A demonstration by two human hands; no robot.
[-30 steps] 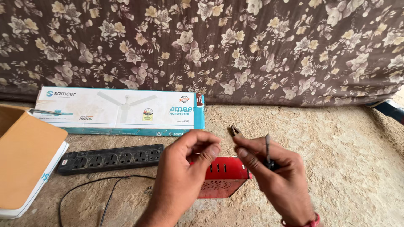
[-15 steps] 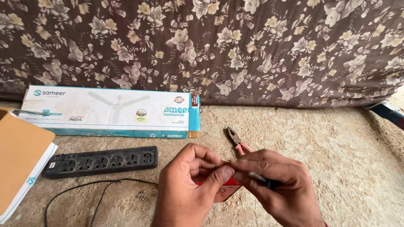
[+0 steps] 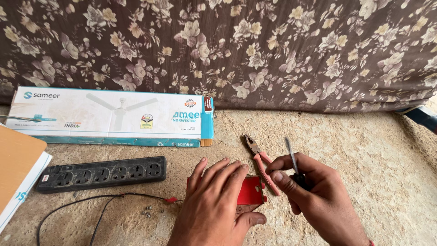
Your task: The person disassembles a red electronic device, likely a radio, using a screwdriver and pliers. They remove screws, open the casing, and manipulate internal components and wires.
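My left hand [image 3: 214,205] lies flat, fingers spread, on a small red metal box [image 3: 253,191] on the floor. A thin screwdriver [image 3: 291,157] with a dark handle is gripped in my right hand [image 3: 314,196], its shaft pointing up and away. Red-handled pliers [image 3: 259,159] lie on the floor just behind the red box, between my two hands. A black wire with a red tip [image 3: 170,199] runs along the floor toward my left hand.
A black power strip [image 3: 102,174] lies to the left. Behind it a long white and blue ceiling fan carton [image 3: 114,117] rests against a floral-covered mattress [image 3: 236,50]. A brown board on a white box [image 3: 16,175] sits far left. Small screws [image 3: 146,210] lie on the floor.
My left hand has let go near the right hand and dropped flat onto the red box. My right hand has turned the screwdriver shaft upward. The pliers now lie uncovered.
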